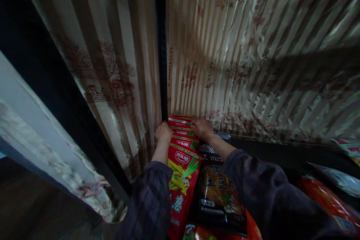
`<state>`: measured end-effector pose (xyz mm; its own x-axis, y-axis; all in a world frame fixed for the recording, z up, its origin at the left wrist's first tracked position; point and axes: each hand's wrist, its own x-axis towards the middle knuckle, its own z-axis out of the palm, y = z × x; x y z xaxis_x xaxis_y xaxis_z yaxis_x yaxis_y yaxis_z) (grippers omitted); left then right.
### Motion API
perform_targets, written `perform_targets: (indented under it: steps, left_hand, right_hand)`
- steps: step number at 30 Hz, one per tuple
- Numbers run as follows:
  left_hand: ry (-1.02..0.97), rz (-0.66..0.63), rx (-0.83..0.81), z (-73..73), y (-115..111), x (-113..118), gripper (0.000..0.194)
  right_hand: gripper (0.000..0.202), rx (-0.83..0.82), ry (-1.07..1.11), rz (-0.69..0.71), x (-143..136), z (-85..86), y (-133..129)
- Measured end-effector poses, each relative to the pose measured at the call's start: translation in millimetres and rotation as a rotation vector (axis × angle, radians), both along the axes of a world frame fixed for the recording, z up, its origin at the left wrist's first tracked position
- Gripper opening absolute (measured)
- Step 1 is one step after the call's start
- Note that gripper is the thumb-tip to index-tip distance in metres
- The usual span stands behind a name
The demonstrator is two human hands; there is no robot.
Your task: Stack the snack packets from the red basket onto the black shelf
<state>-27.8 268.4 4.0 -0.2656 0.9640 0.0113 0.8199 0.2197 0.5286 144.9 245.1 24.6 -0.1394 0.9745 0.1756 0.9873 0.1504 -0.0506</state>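
Note:
Several red snack bags (183, 157) stand overlapped in a row in the corner, with white lettering, yellow sticks and green onion printed on the front one. My left hand (164, 132) is closed at the left edge of the rear bags, its fingertips partly hidden. On the opposite side, my right hand (202, 129) pinches the top right edge of a rear red bag. Beneath my right forearm lies a black potato-chip bag (219, 191), with other dark packs behind it.
A black upright post (161, 45) marks the corner between striped, printed wall coverings (225, 45). An orange bag (329, 202) and a white pack (337, 178) lie at the right. More colourful packets (213, 234) sit at the bottom edge. A dark slanted frame (84, 120) runs down the left.

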Motion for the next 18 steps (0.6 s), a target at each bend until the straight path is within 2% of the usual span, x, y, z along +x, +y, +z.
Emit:
perform_targets:
  steps: [4, 9, 18]
  left_hand:
    - [0.009, 0.012, 0.029, 6.9, -10, -3, 0.029]
    - [-0.043, 0.036, 0.002, 12.3, -18, -10, 0.033]
    - [-0.123, 0.011, -0.081, 3.5, -20, -13, 0.032]
  right_hand:
    - [0.033, -0.086, -0.057, -0.032, 1, 5.6, -9]
    - [0.033, -0.064, -0.115, 0.013, -1, 9.3, -11]
    - [0.027, -0.145, -0.095, 0.015, -6, 6.3, -16]
